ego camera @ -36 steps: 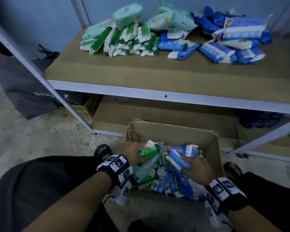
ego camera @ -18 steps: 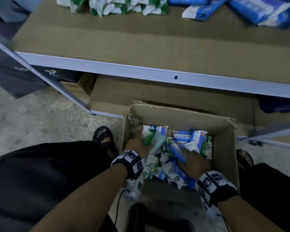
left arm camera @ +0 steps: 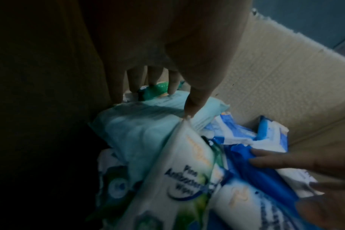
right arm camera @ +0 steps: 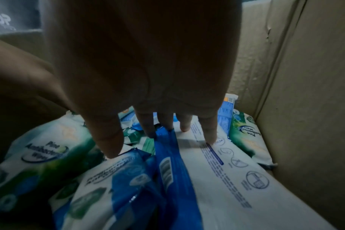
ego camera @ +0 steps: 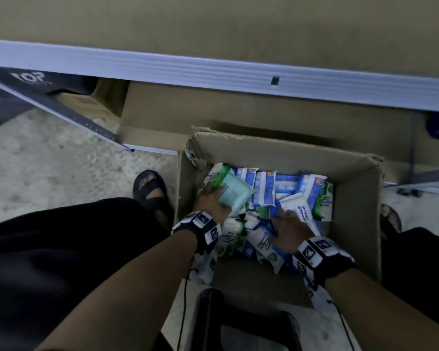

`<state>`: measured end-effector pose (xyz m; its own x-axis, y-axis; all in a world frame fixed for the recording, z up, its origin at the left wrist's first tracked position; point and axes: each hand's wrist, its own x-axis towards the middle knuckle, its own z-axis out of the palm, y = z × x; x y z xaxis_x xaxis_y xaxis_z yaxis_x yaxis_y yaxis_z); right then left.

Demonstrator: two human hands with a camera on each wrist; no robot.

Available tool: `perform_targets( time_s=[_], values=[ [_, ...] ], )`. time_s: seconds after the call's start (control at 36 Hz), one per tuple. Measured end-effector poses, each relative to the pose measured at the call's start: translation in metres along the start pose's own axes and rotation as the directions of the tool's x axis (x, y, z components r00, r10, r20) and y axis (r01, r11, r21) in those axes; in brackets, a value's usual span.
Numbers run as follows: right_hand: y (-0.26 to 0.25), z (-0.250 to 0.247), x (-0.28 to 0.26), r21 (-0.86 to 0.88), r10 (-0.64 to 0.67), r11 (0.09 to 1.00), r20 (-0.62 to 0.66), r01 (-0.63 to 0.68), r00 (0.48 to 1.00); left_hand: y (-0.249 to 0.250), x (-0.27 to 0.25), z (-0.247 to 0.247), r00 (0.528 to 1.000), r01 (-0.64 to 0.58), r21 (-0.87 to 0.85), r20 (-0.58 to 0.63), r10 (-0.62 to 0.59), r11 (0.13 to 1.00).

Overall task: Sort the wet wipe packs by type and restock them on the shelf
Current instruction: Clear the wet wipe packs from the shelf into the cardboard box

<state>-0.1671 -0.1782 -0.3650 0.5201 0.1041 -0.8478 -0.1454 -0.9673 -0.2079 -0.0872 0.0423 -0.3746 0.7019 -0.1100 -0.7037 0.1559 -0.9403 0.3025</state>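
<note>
Left grip (ego camera: pixel 214 202) curled round pale mint pack (ego camera: pixel 235 196) at box (ego camera: pixel 355 224) 10 o'clock | right grip (ego camera: pixel 288 230) splayed flat on blue packs (ego camera: pixel 264 196), grasping nothing | step: picking by type | next: lift mint pack to shelf (ego camera: pixel 213 68), 12 o'clock

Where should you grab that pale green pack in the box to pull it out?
Probably by its long sides, coming from above. The pale green pack lies tilted on top of the pile in the cardboard box, against the left wall, so its top is free. The left hand already grips it there.
</note>
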Motion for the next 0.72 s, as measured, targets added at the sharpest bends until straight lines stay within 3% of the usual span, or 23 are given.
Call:
perform_targets(
  time_s=[0.11,0.25,0.42,0.58,0.72],
  values=[
    [0.002,-0.002,0.001,-0.022,-0.003,1.000,0.035,0.004,0.999,-0.011,0.004,0.004,0.993,-0.006,0.082,0.120,-0.004,0.997],
    [0.001,-0.018,-0.004,0.066,-0.024,0.998,0.109,0.017,0.994,-0.009,0.004,0.003,0.990,0.009,0.092,0.142,-0.022,0.996],
    [-0.009,-0.037,-0.028,0.212,-0.018,0.977,-0.074,0.033,0.997,0.007,-0.016,-0.009,0.981,0.026,0.117,0.189,-0.048,0.993],
    [-0.023,-0.054,-0.066,0.179,-0.035,0.982,-0.165,0.065,0.986,0.031,-0.060,-0.040,0.961,-0.060,0.140,0.275,0.019,0.988],
    [-0.037,-0.064,-0.102,0.074,-0.049,0.995,-0.214,0.067,0.976,0.036,-0.089,-0.060,0.966,-0.184,0.252,0.225,0.127,0.950]
  ],
)
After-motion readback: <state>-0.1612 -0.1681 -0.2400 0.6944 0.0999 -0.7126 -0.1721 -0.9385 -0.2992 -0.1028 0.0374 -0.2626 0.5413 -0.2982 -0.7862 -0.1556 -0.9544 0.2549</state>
